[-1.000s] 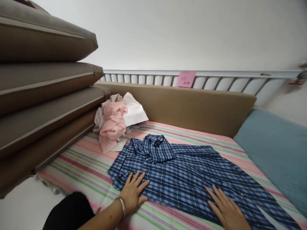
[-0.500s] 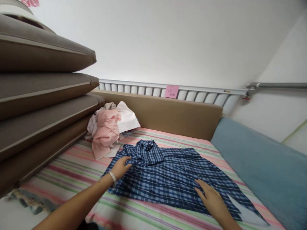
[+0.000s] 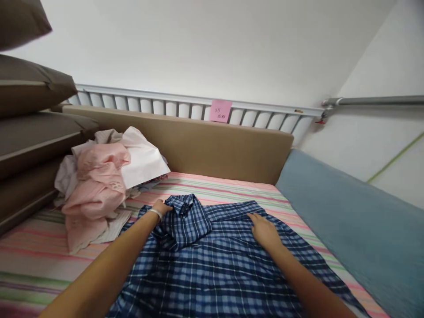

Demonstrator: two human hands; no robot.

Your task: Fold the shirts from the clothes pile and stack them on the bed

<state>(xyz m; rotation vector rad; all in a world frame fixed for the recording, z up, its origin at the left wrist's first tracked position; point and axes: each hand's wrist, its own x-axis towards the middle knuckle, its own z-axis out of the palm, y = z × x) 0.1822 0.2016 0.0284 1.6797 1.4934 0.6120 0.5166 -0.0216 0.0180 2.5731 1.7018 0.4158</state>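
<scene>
A blue plaid shirt lies spread on the striped bed sheet, collar toward the far side. My left hand, with a bracelet on the wrist, is at the shirt's left collar and shoulder, fingers curled into the fabric. My right hand rests on the shirt's right shoulder area, fingers pointing left toward a fold; they look pressed together on the cloth.
A heap of pink and white clothes lies at the left. Brown cushions are stacked at the far left. A tan padded board runs along the back, a blue pad along the right. A pink note hangs on the white rail.
Both hands moved from the shirt's near edge up to the collar and shoulders. The view shifted forward and left, so the shirt fills more of the bottom.
</scene>
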